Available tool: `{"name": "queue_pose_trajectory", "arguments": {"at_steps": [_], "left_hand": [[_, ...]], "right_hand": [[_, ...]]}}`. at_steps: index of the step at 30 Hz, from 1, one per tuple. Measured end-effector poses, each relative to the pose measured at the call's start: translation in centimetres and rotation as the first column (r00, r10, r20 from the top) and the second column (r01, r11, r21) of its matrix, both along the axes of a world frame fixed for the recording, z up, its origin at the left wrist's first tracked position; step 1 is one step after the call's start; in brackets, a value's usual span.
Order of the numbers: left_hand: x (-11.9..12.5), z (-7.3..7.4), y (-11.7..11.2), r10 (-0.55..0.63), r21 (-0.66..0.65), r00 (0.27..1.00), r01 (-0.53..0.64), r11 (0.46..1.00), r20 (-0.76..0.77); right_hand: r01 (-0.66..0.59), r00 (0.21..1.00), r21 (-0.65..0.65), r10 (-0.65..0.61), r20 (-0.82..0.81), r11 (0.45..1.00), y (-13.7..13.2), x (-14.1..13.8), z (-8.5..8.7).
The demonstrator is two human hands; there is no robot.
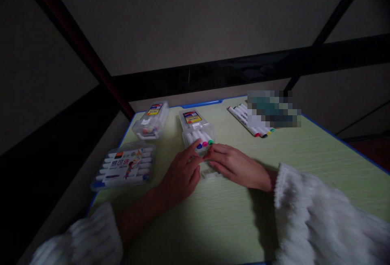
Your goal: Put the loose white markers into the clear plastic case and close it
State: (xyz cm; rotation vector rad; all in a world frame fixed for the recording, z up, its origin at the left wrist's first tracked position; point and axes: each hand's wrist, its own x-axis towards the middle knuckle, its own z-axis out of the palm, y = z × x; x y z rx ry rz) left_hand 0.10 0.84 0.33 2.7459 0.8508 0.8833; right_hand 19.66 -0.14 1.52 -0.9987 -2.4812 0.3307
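Observation:
A clear plastic marker case stands in the middle of the table with its near end towards me. Inside it lie white markers with blue, pink and green ends. My left hand reaches to the case's near end, its index finger stretched out by the blue marker end. From the other side my right hand comes in, fingers extended and fingertips close to the left ones. Both hands are open at the case's front edge. A clear plastic flap shows partly beneath them; the exact fingertip contact is hidden.
At left lies a flat marker case with a printed label. Behind it is another clear case. Several loose white markers lie at back right beside a pixelated item. The pale green tabletop has a blue edge.

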Motion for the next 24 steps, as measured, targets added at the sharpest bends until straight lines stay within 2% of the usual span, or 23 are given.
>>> {"name": "queue_pose_trajectory", "arguments": {"at_steps": [8, 24], "left_hand": [[-0.08, 0.02, 0.1, -0.007, -0.041, 1.0, 0.007, 0.999, -0.011], [-0.01, 0.11, 0.04, -0.003, -0.022, 1.0, 0.003, 1.0, -0.018]], "right_hand": [[0.0, 1.0, 0.0, 0.0, 0.01, 1.0, -0.04, -0.04, 0.13], [0.004, 1.0, 0.001, -0.004, 0.026, 1.0, 0.09, -0.04, 0.0]]}}
